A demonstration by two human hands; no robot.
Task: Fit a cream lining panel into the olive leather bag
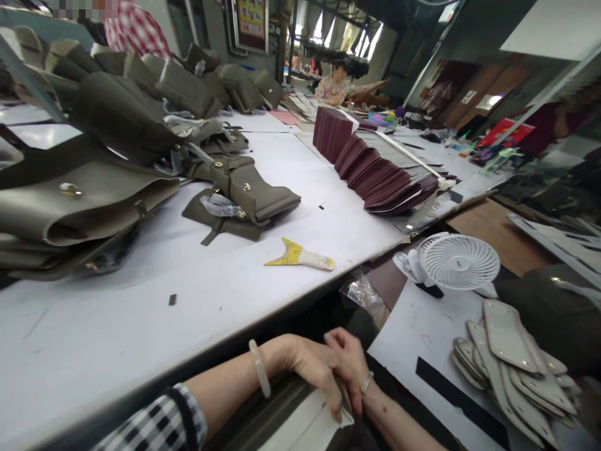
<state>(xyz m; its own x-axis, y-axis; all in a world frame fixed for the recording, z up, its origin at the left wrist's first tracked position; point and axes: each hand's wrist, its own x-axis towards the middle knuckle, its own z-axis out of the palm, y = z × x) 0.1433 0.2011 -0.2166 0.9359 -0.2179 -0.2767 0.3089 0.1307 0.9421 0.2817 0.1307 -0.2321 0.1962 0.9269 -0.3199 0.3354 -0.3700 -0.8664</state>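
Bright daylight from far windows, edges warped

Left hand (312,366) overlaps right hand (347,369); right palm hidden. Panel (300,426) beneath hands cut by bottom edge. Near-left bags (70,207) cut by left edge. Far workers' faces blurred.

Only one view, worn on the head, looking forward and down. Very close to the left hand (307,366) and right hand (345,363), both low at the bottom edge. Tilted, so the white table (141,326) slants up and away beyond the fingertips. Farther past the fingers, a long look across the room. To the right of the fingers, a small white fan (457,263).
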